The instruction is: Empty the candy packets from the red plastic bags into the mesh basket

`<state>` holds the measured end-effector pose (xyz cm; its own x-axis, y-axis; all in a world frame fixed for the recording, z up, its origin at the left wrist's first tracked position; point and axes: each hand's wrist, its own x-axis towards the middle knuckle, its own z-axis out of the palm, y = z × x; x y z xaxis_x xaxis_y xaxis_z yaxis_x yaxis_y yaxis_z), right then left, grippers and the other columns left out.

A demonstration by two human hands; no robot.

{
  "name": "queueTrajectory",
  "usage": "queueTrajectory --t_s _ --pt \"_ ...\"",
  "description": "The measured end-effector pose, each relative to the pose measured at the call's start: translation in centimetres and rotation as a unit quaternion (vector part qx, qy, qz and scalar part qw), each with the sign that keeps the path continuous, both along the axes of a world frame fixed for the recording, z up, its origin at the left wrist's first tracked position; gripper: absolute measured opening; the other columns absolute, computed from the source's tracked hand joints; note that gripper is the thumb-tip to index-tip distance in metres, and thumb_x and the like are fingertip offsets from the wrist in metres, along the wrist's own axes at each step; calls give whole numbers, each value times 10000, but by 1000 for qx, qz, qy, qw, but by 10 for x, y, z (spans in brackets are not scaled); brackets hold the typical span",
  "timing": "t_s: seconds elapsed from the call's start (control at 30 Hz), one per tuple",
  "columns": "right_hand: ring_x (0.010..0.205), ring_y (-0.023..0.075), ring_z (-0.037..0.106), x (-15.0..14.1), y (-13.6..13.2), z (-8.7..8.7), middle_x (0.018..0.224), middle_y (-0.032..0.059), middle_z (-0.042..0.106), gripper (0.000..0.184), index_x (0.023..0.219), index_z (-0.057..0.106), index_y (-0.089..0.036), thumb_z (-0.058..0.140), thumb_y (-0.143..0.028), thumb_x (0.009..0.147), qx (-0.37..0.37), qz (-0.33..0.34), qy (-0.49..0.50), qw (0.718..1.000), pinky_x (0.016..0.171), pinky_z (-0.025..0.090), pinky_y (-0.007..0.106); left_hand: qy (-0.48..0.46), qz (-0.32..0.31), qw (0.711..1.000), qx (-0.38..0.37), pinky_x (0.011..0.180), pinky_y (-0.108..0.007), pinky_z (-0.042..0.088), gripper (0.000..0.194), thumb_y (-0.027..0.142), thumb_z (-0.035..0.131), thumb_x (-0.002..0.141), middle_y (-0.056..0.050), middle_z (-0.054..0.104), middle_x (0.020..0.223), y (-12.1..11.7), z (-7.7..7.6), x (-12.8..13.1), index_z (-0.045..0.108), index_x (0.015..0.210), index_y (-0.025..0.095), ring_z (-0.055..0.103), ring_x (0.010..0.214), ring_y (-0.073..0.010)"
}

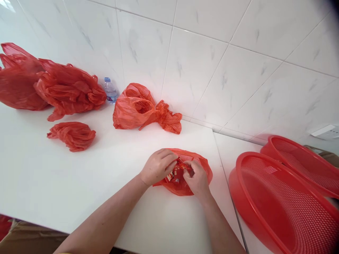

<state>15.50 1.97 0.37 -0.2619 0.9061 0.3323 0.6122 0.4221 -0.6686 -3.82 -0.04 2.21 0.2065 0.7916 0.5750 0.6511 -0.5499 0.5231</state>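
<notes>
White tabletop (79,183): four red bags (135,114), one water bottle (110,91), two red mesh baskets (280,201); left hand (158,166), right hand (196,179) gripping fifth bag (203,169), packets (175,174) half-hidden.

Illumination is bright and even across the scene. Glare whitens the glossy white ceramic wall tiles (143,60) toward 11 o'clock. A dark, out-of-focus patch (333,5) occupies the 1 o'clock corner. Tile joints bow toward the frame edges. Shadows around the crumpled red plastic bag (202,169) on the white tabletop (66,187) are faint and soft.
</notes>
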Motion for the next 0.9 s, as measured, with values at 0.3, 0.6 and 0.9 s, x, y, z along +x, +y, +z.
queueTrajectory --t_s 0.3,0.6,0.9 --pt "627 145 536 -4 -15 16 890 34 585 230 1000 521 -229 527 -274 774 -97 69 86 989 577 504 306 -43 -87 989 -111 796 -342 434 236 191 462 846 -26 671 807 -2 -2 14 674 928 255 595 799 -195" --pt "811 200 585 -4 -6 0 1003 53 632 263 1059 577 -248 520 -357 827 -64 54 41 996 692 508 351 9 -44 996 -77 725 -307 445 275 123 383 852 -31 675 798 7 -18 8 642 801 202 584 755 -176" --pt "713 160 543 1 -1 0 809 24 597 156 788 563 -215 504 -347 846 8 82 14 997 618 455 295 -36 -32 988 -144 709 -259 472 140 238 542 809 6 668 845 0 -6 9 636 909 212 609 779 -150"
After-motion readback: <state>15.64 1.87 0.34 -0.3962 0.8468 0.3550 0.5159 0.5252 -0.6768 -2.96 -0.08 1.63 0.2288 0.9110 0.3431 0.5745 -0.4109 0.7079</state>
